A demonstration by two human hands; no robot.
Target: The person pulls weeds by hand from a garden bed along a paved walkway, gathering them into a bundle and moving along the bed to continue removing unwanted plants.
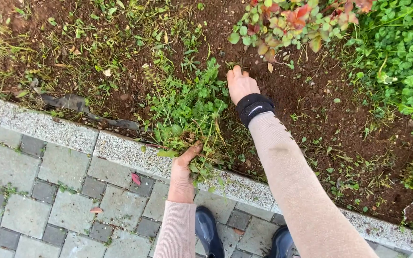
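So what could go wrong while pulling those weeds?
The left hand grips a loose bunch of weeds; some could drop onto the paving stones. The right hand digs in soil right below the red-leaved bush, so it might tug or snap its low stems. The shoes stand near the stone curb, where leaning far forward might cause a stumble.

No packages, signs or screens appear anywhere in the frame. The only possible marking is a small pale curved mark on the black wrist band [254, 108], just right of centre; it may be a logo, though it is too small to tell.
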